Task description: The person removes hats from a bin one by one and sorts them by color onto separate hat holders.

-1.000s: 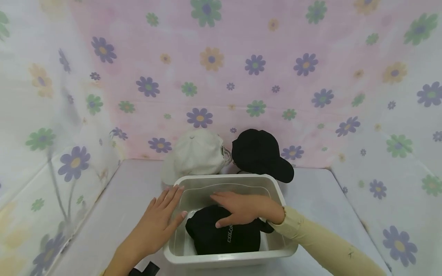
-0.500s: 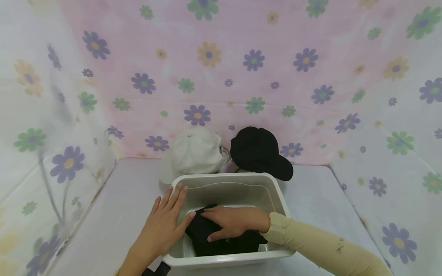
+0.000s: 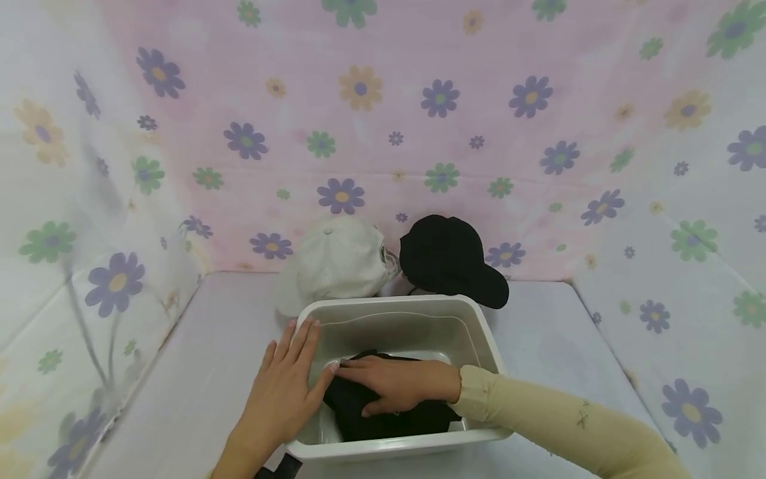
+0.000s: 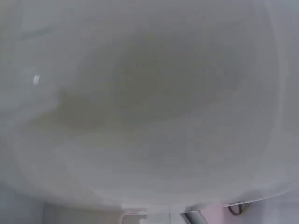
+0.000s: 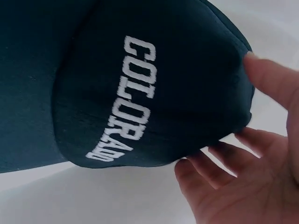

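Note:
Inside a white plastic bin lies a black cap; the right wrist view shows COLORADO in white letters on its crown. My right hand lies across the cap, reaching in from the right. Its thumb touches one edge of the crown, and the fingertips meet the opposite edge. My left hand rests along the bin's left rim with straight fingers, thumb stretched inward over the rim. The left wrist view is mostly filled by a blurred white surface.
Behind the bin, a cream cap and another black cap stand side by side against a flowered pink cloth backdrop. White table surface shows on both sides of the bin. Flowered cloth closes off the left and right.
My right hand has moved down and left onto the cap in the bin, covering its lettering in the head view. The left hand has stayed on the rim.

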A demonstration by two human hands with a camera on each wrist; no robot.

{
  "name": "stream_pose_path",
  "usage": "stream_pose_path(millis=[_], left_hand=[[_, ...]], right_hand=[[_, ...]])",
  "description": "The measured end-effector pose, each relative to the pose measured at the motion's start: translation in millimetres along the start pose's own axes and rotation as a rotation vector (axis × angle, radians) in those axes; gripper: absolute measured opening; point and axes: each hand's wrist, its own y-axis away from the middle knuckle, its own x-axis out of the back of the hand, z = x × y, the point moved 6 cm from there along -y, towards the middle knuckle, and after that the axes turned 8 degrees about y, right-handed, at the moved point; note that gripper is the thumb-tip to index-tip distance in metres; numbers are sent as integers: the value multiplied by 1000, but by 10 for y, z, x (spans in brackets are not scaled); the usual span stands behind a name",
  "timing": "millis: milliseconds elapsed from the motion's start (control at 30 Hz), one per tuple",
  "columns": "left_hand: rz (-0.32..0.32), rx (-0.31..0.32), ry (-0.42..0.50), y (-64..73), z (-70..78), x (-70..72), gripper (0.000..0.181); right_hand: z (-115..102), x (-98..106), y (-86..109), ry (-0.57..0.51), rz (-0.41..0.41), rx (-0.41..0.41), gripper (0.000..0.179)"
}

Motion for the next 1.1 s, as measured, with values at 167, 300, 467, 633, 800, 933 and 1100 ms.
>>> stream_pose_path(millis=[167,300,467,633,800,933,1100], left_hand=[[6,14,5,15,-11,13,76],[8,21,20,22,-13,7,77],[1,28,24,40,-12,-6,76],[21,16,25,46,-3,23,74],[37,8,33,37,-2,37,74],[32,11,35,20,-9,33,75],[25,12,30,5,-5,29,75]], right_hand=[[11,16,-119,-3,-24,3,77],[66,9,-232,-46,-1,34,69],[136,-32,-334,-105,42,78,53],[120,-8,-353,-170,37,-16,48],[136,-6,-357,-140,61,-107,38],[127,29,-335,-130,82,-93,27],[164,120,-225,-151,112,-54,19]])
